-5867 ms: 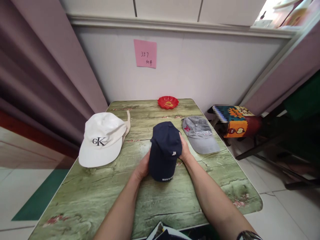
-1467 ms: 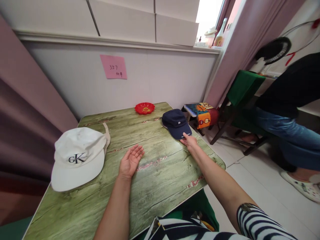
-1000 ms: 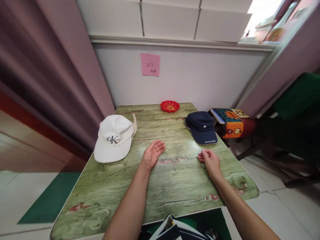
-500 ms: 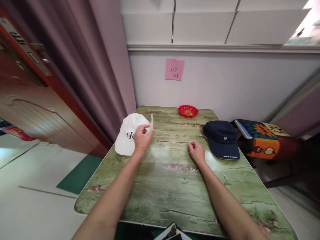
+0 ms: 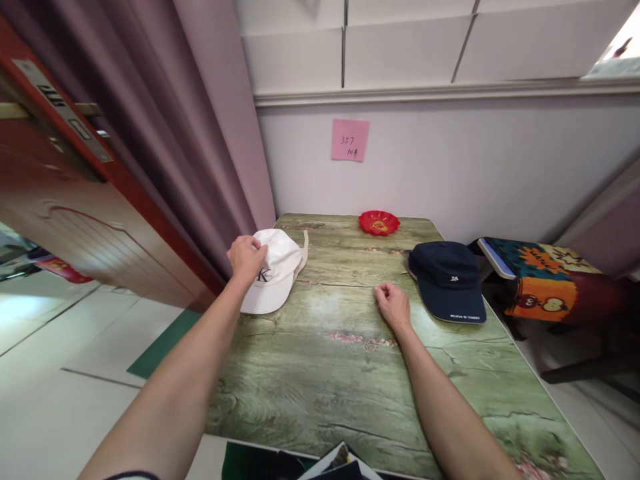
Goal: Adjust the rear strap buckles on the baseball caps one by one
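Observation:
A white baseball cap [image 5: 281,252] with dark lettering on its front lies at the left of the table, brim toward me, its pale back strap sticking up at the right. My left hand [image 5: 245,259] is over the left side of the cap and hides part of its crown and letters. Its fingers are loosely bent, thumb and forefinger slightly apart; whether they touch the cap is unclear. My right hand [image 5: 394,307] rests on the tabletop in a loose fist, nothing visible in it. Just right of that hand sits a navy baseball cap [image 5: 443,277], brim toward me.
A red scalloped dish [image 5: 379,223] stands at the table's [image 5: 310,373] far edge. Behind it is a wall with a pink paper note [image 5: 350,140]. To the right is a stool with a colourful cover [image 5: 545,280]. A curtain [image 5: 220,120] and a wooden door [image 5: 95,220] border the left.
My left hand has moved left across the white cap, from beside its strap to its left side. The right hand stays put. The view has shifted slightly.

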`<control>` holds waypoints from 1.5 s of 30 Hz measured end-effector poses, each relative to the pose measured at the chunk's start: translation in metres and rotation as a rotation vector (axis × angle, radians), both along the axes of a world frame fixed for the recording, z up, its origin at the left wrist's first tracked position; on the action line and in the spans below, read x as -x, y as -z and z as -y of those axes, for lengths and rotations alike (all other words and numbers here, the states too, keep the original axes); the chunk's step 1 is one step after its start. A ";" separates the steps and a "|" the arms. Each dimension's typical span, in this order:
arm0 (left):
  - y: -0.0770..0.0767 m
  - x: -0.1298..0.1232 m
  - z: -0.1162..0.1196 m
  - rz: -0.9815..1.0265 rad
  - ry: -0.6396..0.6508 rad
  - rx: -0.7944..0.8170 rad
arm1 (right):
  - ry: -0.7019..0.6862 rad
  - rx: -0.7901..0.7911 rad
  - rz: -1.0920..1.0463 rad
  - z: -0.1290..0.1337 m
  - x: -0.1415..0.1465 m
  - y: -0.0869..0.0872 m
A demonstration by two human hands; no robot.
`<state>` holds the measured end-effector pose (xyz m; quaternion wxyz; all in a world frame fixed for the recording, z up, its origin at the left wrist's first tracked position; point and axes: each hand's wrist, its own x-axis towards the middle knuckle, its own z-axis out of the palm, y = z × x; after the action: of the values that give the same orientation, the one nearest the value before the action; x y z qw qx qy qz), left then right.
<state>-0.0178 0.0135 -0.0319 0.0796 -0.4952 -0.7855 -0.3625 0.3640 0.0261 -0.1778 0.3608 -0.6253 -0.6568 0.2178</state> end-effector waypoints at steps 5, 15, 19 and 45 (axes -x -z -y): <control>-0.035 -0.012 0.008 -0.022 0.086 -0.112 | 0.005 0.010 -0.047 -0.001 -0.001 0.002; -0.060 -0.103 0.007 0.223 0.285 -0.292 | -0.325 0.272 -1.187 0.013 0.011 -0.010; -0.023 -0.146 -0.001 0.455 0.319 -0.235 | -0.693 0.509 -1.477 0.028 0.028 -0.018; 0.078 -0.183 0.075 2.198 0.908 -0.125 | -0.709 0.771 -1.737 0.040 0.008 -0.021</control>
<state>0.1648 -0.0619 -0.1098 -0.7480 -0.1473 -0.1667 -0.6253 0.3557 -0.0142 -0.1564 0.4017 -0.0933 -0.1998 0.8888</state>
